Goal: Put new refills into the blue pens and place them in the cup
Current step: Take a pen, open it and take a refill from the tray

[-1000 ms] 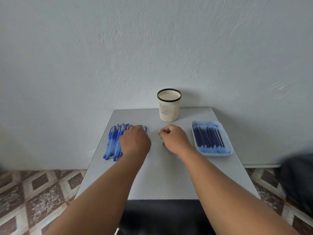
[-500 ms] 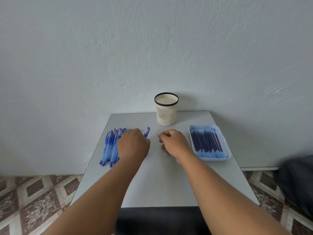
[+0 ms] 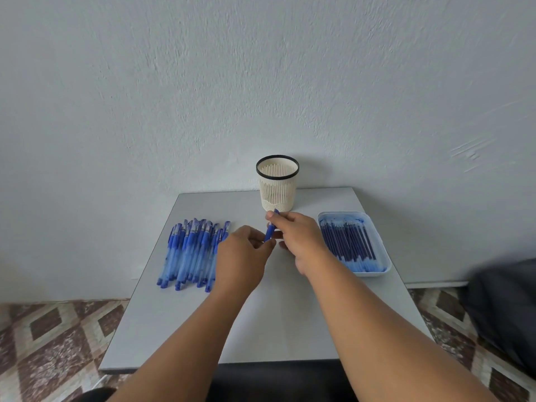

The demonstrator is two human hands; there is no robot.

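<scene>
One blue pen (image 3: 270, 230) is held up between the two hands over the middle of the surface (image 3: 278, 314), just in front of the cup (image 3: 277, 184). Most of its barrel is hidden: only a short dark-blue stretch shows between the hands, and its top end pokes out above the right thumb. The right hand (image 3: 298, 237) curls round the upper part, thumb on top. The left hand (image 3: 243, 258) pinches the lower end with its fingertips; the end itself is covered by them. Whether the pen is capped or already opened cannot be made out.

The cup, a cream slotted holder with a black rim, stands upright at the far edge; nothing shows inside it. To the right, a pale blue tray (image 3: 380, 248) holds a row of dark refills (image 3: 349, 242) lying side by side. To the left, the other blue pens (image 3: 193, 253) lie in a loose pile, their near right edge hidden behind the left hand.

A dark blurred shape (image 3: 504, 309) is cut off at the right edge.
</scene>
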